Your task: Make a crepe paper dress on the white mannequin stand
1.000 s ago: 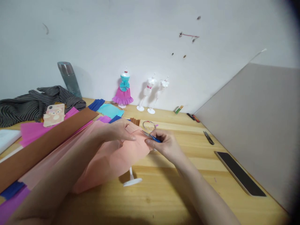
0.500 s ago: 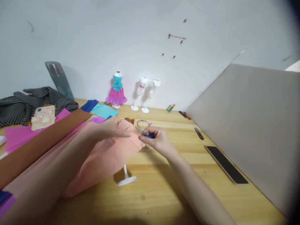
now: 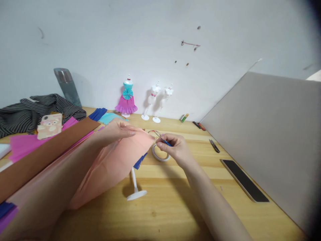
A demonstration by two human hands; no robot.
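Observation:
Between the fingers and thumb of my left hand (image 3: 119, 130) is a sheet of thin peach crepe paper (image 3: 122, 154), which slopes down toward the near left. My right hand (image 3: 174, 145) is closed on small scissors (image 3: 167, 143) with blue handles and thin metal blades. Their tips are just right of the paper's far corner; whether they touch it I cannot tell. Under the paper stands a white doll stand (image 3: 135, 185), its upper part hidden. A piece of blue paper (image 3: 140, 161) shows beside its post. Behind my right fingers lies a pale tape roll (image 3: 160, 156).
Against the wall stand a dressed mini mannequin (image 3: 127, 97) and two bare white mannequins (image 3: 153, 95). A brown strip (image 3: 50, 147), coloured paper, a phone (image 3: 50, 126), striped cloth (image 3: 15, 115) and a bottle (image 3: 67, 87) are left. A cutter (image 3: 214, 146) and dark tablet (image 3: 244, 180) lie right.
My right hand and the scissors have moved right, away from the paper. The paper's right edge has swung, uncovering the blue piece and more of the tape roll. The view has shifted slightly.

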